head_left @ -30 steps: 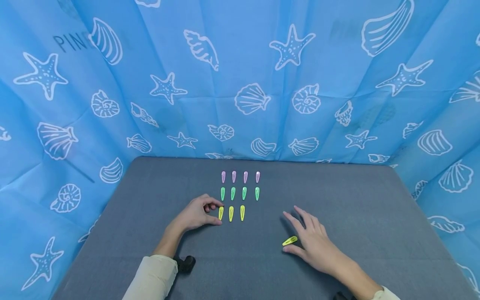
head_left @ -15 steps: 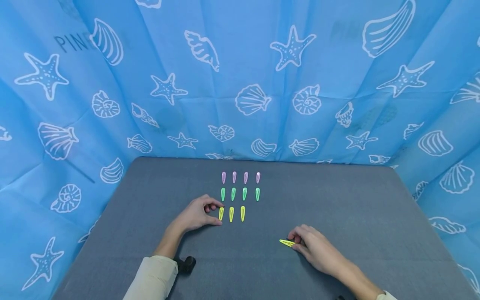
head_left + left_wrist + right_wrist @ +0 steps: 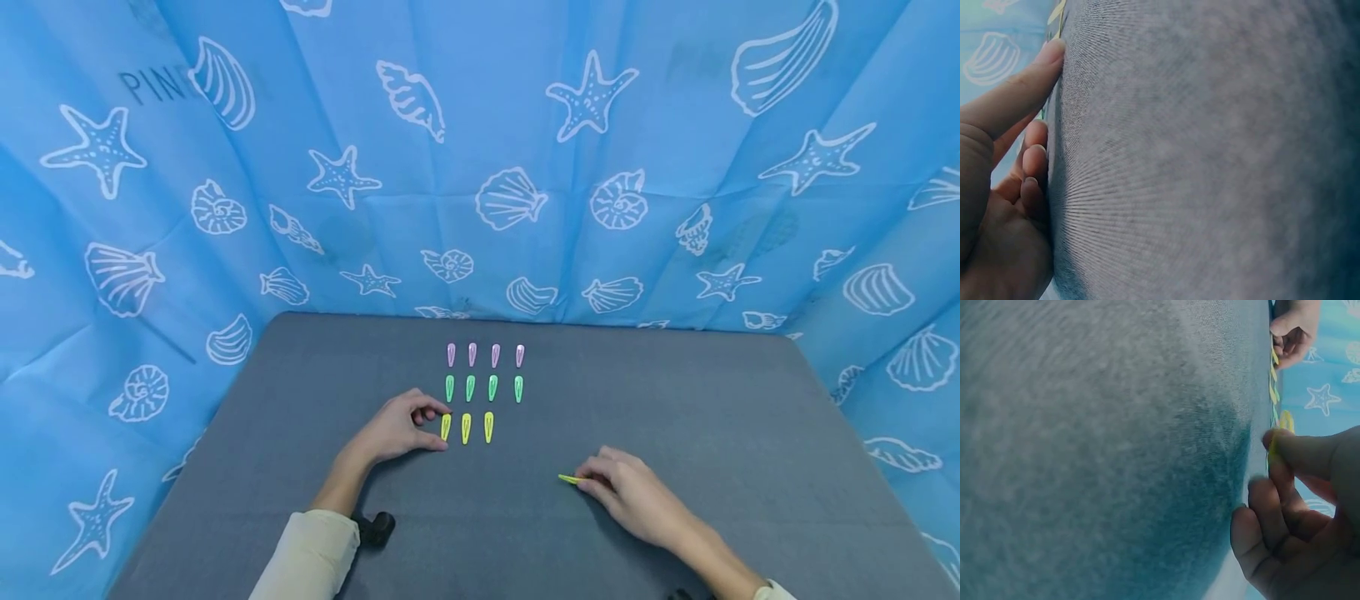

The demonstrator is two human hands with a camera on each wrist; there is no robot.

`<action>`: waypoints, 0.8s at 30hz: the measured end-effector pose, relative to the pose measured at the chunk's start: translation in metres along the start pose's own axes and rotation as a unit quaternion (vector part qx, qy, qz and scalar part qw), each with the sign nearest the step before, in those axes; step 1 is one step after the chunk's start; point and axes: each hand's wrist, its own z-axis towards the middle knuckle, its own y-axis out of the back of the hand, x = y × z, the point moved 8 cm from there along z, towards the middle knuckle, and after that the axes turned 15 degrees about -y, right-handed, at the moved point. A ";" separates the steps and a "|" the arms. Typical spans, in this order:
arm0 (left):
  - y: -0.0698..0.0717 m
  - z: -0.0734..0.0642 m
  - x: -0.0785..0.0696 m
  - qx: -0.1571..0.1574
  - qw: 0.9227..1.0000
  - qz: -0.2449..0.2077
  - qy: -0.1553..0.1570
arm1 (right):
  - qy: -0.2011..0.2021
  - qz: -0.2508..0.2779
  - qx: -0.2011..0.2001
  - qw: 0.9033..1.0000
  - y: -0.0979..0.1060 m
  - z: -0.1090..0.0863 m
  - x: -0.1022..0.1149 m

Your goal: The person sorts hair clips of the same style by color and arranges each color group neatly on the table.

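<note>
My right hand pinches a yellow snap hair clip between thumb and fingers, over the right-centre of the table; the clip shows nearly edge-on. In the right wrist view its yellow end sticks out past the fingertips. My left hand rests at the left end of a row of three yellow clips. Its thumb and index finger hold the leftmost yellow clip at its two ends. The other two, a middle yellow clip and a right yellow clip, lie upright beside it.
Behind the yellow row lie a row of several green clips and, farther back, several purple clips. All rest on a grey cloth-covered table. A blue shell-print curtain hangs around its back and sides.
My right hand has closed its fingers on the loose yellow hair clip, picked it up and turned it edge-on. My left hand has stayed at the leftmost yellow clip.
</note>
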 end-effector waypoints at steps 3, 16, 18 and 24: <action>0.000 0.000 0.001 -0.001 1.000 0.000 0.003 | -0.019 0.008 -0.008 1.000 0.001 0.002 0.000; -0.001 0.001 0.002 -0.004 1.000 0.003 0.009 | -0.072 0.038 -0.063 0.995 0.005 0.025 0.012; -0.001 0.001 0.002 -0.004 1.000 0.004 0.010 | -0.074 0.043 -0.063 0.994 0.004 0.031 0.014; 0.000 0.001 0.001 -0.002 1.000 0.002 0.008 | -0.075 0.072 -0.060 0.993 -0.004 0.050 0.021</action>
